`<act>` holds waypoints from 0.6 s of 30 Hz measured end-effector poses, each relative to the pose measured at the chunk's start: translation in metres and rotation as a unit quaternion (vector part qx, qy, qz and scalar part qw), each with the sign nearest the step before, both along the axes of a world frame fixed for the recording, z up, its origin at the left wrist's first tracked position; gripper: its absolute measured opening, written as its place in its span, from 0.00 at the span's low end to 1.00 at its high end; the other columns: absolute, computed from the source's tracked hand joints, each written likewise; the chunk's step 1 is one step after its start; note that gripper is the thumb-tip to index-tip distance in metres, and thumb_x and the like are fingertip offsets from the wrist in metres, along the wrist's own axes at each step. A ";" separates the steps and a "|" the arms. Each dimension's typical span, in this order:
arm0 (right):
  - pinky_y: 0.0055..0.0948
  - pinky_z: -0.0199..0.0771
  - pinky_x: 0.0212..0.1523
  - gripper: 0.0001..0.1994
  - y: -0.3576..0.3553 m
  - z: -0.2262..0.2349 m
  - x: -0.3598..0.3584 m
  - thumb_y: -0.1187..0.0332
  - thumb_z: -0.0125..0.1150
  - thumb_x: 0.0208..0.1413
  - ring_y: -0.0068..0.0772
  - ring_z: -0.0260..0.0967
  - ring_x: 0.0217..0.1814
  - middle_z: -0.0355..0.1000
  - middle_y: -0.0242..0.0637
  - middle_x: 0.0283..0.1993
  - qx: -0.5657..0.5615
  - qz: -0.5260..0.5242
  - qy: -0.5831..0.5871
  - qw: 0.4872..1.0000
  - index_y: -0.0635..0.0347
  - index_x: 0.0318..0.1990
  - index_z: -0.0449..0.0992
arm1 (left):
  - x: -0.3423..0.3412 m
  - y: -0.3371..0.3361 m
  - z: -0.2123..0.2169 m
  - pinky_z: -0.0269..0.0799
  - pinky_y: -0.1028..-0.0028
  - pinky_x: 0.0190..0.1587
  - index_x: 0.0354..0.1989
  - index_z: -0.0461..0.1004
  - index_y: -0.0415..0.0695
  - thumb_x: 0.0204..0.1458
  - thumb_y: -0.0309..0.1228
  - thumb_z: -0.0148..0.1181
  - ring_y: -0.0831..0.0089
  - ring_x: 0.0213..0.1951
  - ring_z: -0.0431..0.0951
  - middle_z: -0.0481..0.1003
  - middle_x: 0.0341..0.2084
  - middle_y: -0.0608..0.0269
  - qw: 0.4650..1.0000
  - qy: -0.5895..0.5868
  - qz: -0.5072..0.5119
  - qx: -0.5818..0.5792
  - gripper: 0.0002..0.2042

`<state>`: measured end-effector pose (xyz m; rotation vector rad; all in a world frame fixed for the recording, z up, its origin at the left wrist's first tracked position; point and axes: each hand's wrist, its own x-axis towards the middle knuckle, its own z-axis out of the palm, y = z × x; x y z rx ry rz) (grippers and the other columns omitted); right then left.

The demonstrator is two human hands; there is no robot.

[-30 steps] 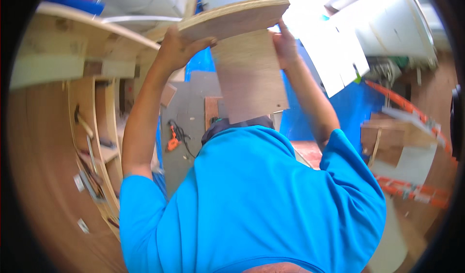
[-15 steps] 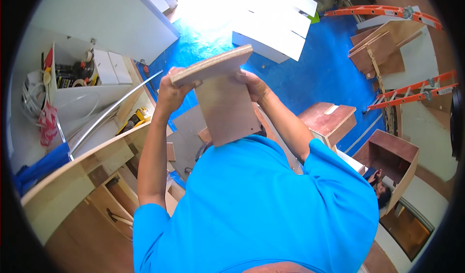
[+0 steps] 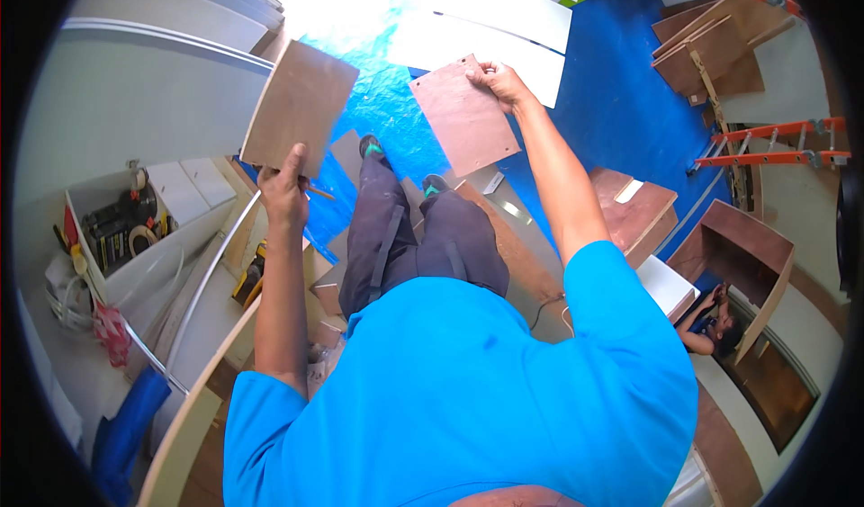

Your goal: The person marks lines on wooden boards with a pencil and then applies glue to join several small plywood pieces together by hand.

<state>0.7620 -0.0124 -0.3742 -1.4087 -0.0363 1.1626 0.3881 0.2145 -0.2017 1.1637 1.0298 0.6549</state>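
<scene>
My left hand [image 3: 285, 192] grips the lower edge of a light brown plywood panel [image 3: 300, 106] and holds it up at the left. My right hand [image 3: 501, 81] pinches the top corner of a second, reddish-brown panel [image 3: 464, 116], which hangs tilted in front of me. The two panels are apart, with a gap between them. Below them I see my dark trousers [image 3: 423, 242] and shoes on the blue floor sheet [image 3: 612, 102].
White boards [image 3: 490, 30] lie on the blue sheet ahead. Curved wooden frames [image 3: 193, 412] and a white box of tools [image 3: 121, 228] stand at the left. Brown cabinet boxes [image 3: 747, 251] and an orange ladder [image 3: 774, 152] are at the right. Another person [image 3: 711, 327] crouches by a cabinet.
The two panels, held together overhead before, are now separated, one in each hand. The view has swung down toward the floor and my legs.
</scene>
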 end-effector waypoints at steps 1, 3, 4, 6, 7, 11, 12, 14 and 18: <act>0.37 0.85 0.47 0.28 0.010 -0.008 0.009 0.62 0.82 0.52 0.33 0.79 0.44 0.79 0.39 0.45 -0.002 -0.006 0.006 1.000 0.64 0.55 0.75 | 0.001 0.007 -0.013 0.62 0.79 0.21 0.45 0.78 0.38 0.56 0.33 0.75 0.81 0.21 0.71 0.79 0.30 0.65 1.000 0.006 -0.006 -0.002 0.15; 0.36 0.84 0.46 0.29 0.027 -0.025 0.030 0.59 0.85 0.49 0.32 0.79 0.45 0.79 0.40 0.44 -0.058 0.032 -0.083 0.994 0.63 0.54 0.77 | 0.007 0.021 -0.041 0.62 0.78 0.21 0.46 0.77 0.38 0.55 0.36 0.76 0.81 0.21 0.71 0.78 0.29 0.66 0.996 0.069 -0.025 -0.051 0.18; 0.34 0.81 0.47 0.29 0.036 -0.033 0.044 0.55 0.86 0.47 0.32 0.79 0.44 0.81 0.39 0.42 -0.108 0.045 -0.141 0.983 0.63 0.52 0.81 | 0.013 0.028 -0.054 0.62 0.78 0.22 0.47 0.77 0.38 0.56 0.36 0.75 0.81 0.21 0.71 0.77 0.29 0.66 0.995 0.066 -0.042 -0.055 0.19; 0.34 0.80 0.48 0.28 0.055 -0.045 0.073 0.54 0.84 0.47 0.32 0.79 0.45 0.81 0.40 0.42 -0.151 0.098 -0.223 0.958 0.62 0.50 0.82 | 0.027 0.045 -0.082 0.62 0.78 0.22 0.48 0.76 0.38 0.56 0.36 0.75 0.81 0.22 0.71 0.77 0.30 0.67 0.994 0.061 -0.064 -0.058 0.19; 0.33 0.79 0.49 0.27 0.073 -0.046 0.081 0.52 0.83 0.48 0.33 0.79 0.45 0.82 0.40 0.42 -0.179 0.167 -0.300 0.922 0.62 0.49 0.84 | 0.032 0.058 -0.094 0.62 0.78 0.23 0.49 0.76 0.38 0.57 0.36 0.74 0.81 0.22 0.71 0.77 0.30 0.67 0.994 0.060 -0.069 -0.053 0.18; 0.36 0.78 0.52 0.25 0.105 -0.081 0.122 0.48 0.79 0.50 0.34 0.80 0.47 0.84 0.43 0.44 -0.238 0.217 -0.363 0.874 0.56 0.48 0.86 | 0.079 0.108 -0.142 0.64 0.77 0.26 0.50 0.77 0.35 0.57 0.38 0.73 0.81 0.25 0.72 0.78 0.31 0.67 0.985 0.096 -0.130 -0.058 0.20; 0.37 0.78 0.51 0.23 0.104 -0.098 0.135 0.48 0.78 0.50 0.36 0.80 0.47 0.84 0.43 0.43 -0.217 0.221 -0.365 0.878 0.54 0.48 0.87 | 0.094 0.119 -0.153 0.64 0.77 0.27 0.50 0.78 0.35 0.59 0.39 0.72 0.81 0.26 0.72 0.78 0.31 0.66 0.980 0.122 -0.149 -0.056 0.20; 0.37 0.77 0.52 0.23 0.129 -0.122 0.140 0.48 0.78 0.50 0.36 0.80 0.47 0.84 0.43 0.43 -0.231 0.228 -0.344 0.881 0.54 0.48 0.87 | 0.114 0.141 -0.183 0.64 0.77 0.27 0.49 0.78 0.35 0.59 0.39 0.72 0.81 0.26 0.72 0.78 0.31 0.66 0.984 0.110 -0.130 -0.061 0.20; 0.40 0.75 0.55 0.23 0.157 -0.176 0.151 0.49 0.77 0.51 0.36 0.79 0.49 0.84 0.40 0.45 -0.245 0.239 -0.346 0.873 0.53 0.49 0.87 | 0.168 0.171 -0.240 0.65 0.78 0.26 0.48 0.78 0.35 0.61 0.39 0.70 0.81 0.25 0.73 0.78 0.31 0.66 0.989 0.068 -0.102 -0.084 0.18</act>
